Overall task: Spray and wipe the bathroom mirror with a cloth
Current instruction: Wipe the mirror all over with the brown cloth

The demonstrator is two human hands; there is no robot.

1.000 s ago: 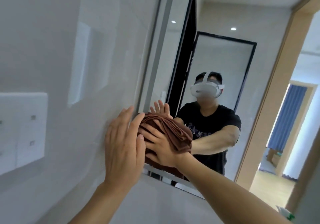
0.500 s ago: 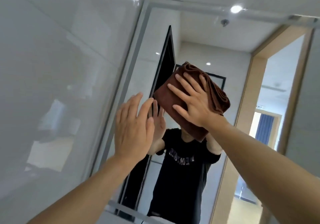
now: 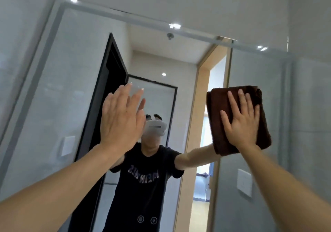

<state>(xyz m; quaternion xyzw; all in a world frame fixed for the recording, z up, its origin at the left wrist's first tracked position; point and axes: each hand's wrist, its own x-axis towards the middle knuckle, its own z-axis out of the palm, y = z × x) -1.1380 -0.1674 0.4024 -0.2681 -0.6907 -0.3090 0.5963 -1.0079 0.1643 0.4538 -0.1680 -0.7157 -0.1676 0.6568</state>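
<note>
Wiping is the step going on now, as far as one can judge. The right hand [image 3: 240, 124] lies flat with its fingers [image 3: 232, 101] spread and straight, pressing a folded brown cloth [image 3: 216, 124] against the mirror [image 3: 71, 81]. The cloth sits under the palm and sticks out past the hand on all sides, most of all to the left and below. The left hand [image 3: 120, 118] is flat and open too, fingers straight and close together, and it holds nothing. It is raised up to the glass, well to the left of the cloth, and its own picture in the mirror meets it at the fingertips, so it seems to rest on the glass, though that is hard to be sure of. Between the two hands the glass shows the person in a dark shirt, with a black door frame [image 3: 114, 74] behind the left hand. Above both hands runs the top edge of the mirror, and the cloth is fairly near that edge and near the right side. No spray bottle can be seen, so the spraying looks done already, but that is a guess. No wet drops or streaks show up clearly. The glass under both hands and to the left of the left hand may still need a wipe.
</note>
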